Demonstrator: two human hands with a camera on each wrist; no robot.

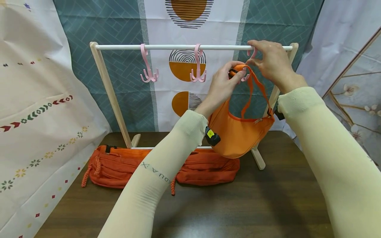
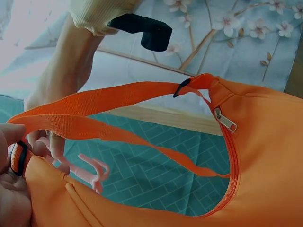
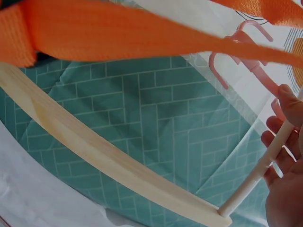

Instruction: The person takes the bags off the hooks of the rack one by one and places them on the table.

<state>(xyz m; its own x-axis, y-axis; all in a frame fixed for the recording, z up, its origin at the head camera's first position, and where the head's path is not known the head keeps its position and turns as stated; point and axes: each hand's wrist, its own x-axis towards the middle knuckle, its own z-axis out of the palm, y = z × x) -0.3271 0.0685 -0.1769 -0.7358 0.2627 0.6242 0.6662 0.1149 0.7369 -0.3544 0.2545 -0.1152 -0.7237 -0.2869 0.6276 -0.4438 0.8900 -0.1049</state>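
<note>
An orange shoulder bag (image 1: 242,137) hangs tilted from my left hand (image 1: 221,81), below the rack's right end. The fingers and thumb of that hand pinch the bag's upper corner and strap (image 2: 113,99), close to a black buckle (image 2: 19,158). Up at the white rail (image 1: 172,47), my right hand (image 1: 275,62) grips the rightmost pink hook (image 3: 260,75) where it hangs. In the right wrist view its thumb lies on the hook's stem, with the other fingers behind the rail. The strap loop is near the hook's prongs.
Two more pink hooks, a left one (image 1: 148,66) and a middle one (image 1: 197,66), hang on the rail. Red-orange waist bags (image 1: 208,168) lie on the dark wooden table (image 1: 238,205) at the rack's foot. A wooden upright (image 1: 110,92) stands at the left.
</note>
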